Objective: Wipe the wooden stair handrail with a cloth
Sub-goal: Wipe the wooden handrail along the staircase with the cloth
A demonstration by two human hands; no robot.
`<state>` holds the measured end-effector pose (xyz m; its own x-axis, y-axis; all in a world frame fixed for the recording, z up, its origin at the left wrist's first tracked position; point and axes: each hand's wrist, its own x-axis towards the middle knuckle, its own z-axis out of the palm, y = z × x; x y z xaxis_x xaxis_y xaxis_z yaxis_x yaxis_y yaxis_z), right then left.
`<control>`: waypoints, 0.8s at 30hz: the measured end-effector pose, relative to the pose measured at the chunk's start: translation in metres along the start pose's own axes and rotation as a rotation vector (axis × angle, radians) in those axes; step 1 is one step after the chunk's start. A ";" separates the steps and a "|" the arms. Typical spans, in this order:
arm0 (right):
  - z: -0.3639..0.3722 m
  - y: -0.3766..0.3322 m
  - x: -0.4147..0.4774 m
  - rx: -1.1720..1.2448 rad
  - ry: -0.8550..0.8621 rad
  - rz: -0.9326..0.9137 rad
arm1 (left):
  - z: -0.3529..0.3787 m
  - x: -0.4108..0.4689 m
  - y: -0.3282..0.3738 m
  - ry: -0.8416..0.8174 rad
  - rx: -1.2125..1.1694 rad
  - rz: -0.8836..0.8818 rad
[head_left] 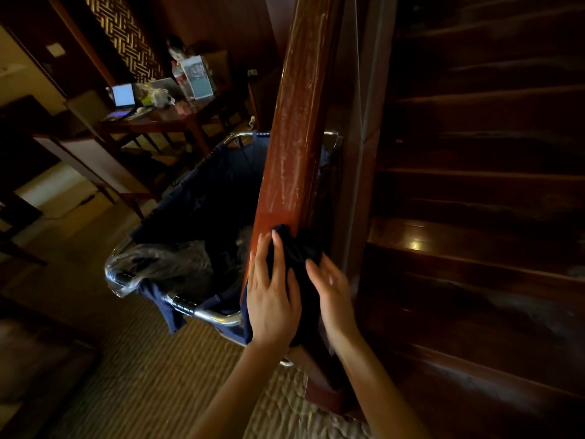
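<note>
On the handrail (294, 137), left hand (272, 299) and right hand (332, 296) touch dark cloth (294, 258).

The handrail (294, 137) runs off the top edge, and its lower stretch is covered by the dark cloth (296, 258), whose folds are lost in shadow. The right grip (335, 296) is smeared by blur, its thumb out of sight; the left grip (272, 299) covers the cloth's near side. Both forearms are cut off by the bottom edge. The cart's (221, 316) far rim passes behind the rail. Things on the counter (164, 117) are too small to identify. The upper stairs (474, 74) sink into darkness.
</note>
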<state>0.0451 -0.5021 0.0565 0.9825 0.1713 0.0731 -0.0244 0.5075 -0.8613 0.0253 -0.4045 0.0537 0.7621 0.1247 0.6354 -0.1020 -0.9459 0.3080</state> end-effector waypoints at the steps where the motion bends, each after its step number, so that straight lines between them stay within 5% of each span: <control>1: 0.000 0.004 -0.006 0.011 -0.005 0.009 | 0.000 -0.001 0.000 0.001 0.004 0.000; 8: 0.020 -0.010 0.040 -0.259 0.118 -0.071 | -0.005 0.043 0.000 -0.105 -0.021 0.018; 24: 0.025 0.036 -0.026 -0.270 0.253 -0.058 | -0.016 0.010 -0.004 -0.191 0.000 0.070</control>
<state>0.0145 -0.4670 0.0362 0.9962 -0.0823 0.0287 0.0495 0.2631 -0.9635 0.0234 -0.3947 0.0699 0.8605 -0.0005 0.5094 -0.1588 -0.9504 0.2675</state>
